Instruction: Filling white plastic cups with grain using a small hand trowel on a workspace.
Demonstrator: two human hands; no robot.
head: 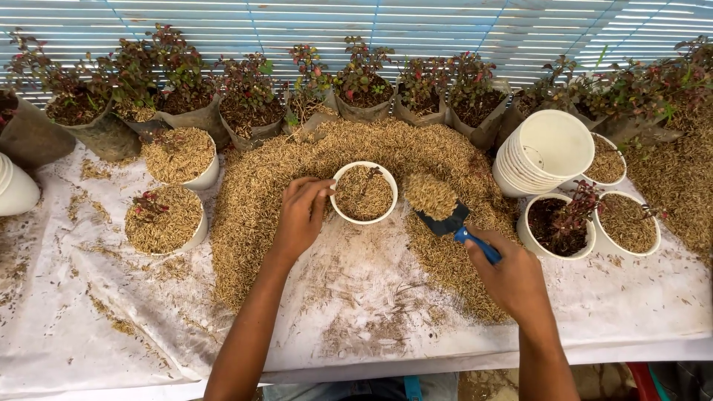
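The white pot (pixel 363 192) at the left hand (pixel 301 215) looked like smooth plastic with a slight gloss, and it held dry, rough husk. The scoop (pixel 448 219) in the right hand (pixel 512 278) was dark matt plastic with a shiny blue plastic handle (pixel 477 245). The husk heap (pixel 327 160) was coarse, pale brown and dull. The bench (pixel 356 312) was covered with a thin white sheet, wrinkled and stained, maybe plastic film. The stack of pots (pixel 546 152) was clean, smooth white plastic. The plant bags (pixel 104 134) behind were grey, soft and matt.
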